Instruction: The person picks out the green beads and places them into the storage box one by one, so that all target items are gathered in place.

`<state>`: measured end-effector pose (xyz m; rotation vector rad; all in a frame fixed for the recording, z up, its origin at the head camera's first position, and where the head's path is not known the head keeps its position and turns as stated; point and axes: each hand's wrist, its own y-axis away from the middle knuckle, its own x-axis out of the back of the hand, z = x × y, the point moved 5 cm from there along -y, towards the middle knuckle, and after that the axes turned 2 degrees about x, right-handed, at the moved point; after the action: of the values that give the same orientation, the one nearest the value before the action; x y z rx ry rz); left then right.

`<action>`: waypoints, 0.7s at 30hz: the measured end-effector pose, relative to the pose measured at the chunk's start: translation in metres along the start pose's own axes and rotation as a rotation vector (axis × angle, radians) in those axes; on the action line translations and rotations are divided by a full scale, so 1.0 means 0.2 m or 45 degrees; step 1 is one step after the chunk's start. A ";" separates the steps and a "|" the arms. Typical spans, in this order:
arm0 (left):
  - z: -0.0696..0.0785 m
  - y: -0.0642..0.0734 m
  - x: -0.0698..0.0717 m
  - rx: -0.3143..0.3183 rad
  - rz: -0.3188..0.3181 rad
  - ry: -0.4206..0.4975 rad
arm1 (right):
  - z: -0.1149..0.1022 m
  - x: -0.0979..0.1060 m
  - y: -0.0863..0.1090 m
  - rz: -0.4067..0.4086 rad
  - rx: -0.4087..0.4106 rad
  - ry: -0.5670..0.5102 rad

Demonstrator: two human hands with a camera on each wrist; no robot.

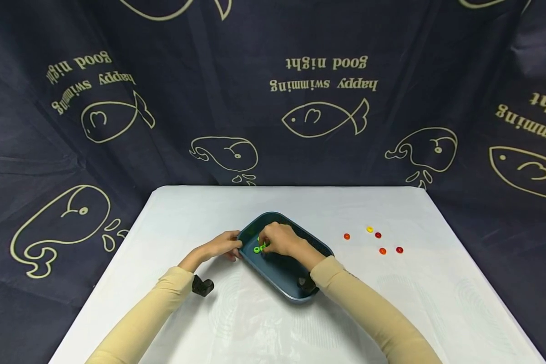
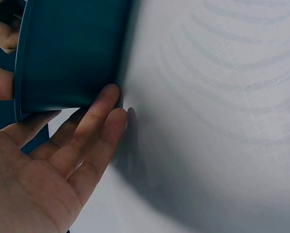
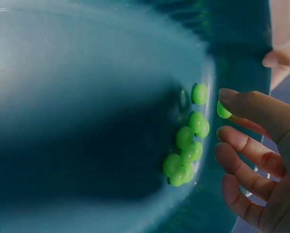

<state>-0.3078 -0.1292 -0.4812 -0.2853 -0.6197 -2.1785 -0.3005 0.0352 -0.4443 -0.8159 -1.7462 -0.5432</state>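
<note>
My left hand (image 1: 219, 245) grips the left end of a dark teal rectangular tray (image 1: 273, 284), thumb over the rim. In the left wrist view its fingers (image 2: 94, 121) lie against the outer wall of the tray (image 2: 70, 53). Inside that same end is my right hand (image 1: 279, 239). The right wrist view shows its thumb and index finger pinching a small, smooth, round green piece (image 3: 224, 111), while the other fingers curve loosely. Several matching green pieces (image 3: 185, 138) lie bunched along the tray's end, just beside the fingertips.
Right of the tray, several small round pieces lie scattered on the white table (image 1: 236, 328): orange-red (image 1: 347, 236), yellow (image 1: 369, 229) and dark red (image 1: 399, 249). A dark cloth (image 1: 236, 91) with fish and whale drawings hangs behind the table.
</note>
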 end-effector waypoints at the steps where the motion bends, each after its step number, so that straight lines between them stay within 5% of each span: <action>1: 0.00 0.00 0.00 -0.001 0.000 0.000 | 0.00 -0.01 0.00 -0.004 0.003 -0.003; 21: 0.00 0.00 0.00 -0.004 -0.006 0.014 | 0.02 -0.07 0.01 -0.042 -0.017 0.051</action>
<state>-0.3083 -0.1284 -0.4813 -0.2740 -0.6117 -2.1842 -0.2993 0.0347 -0.4587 -0.7818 -1.7236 -0.5901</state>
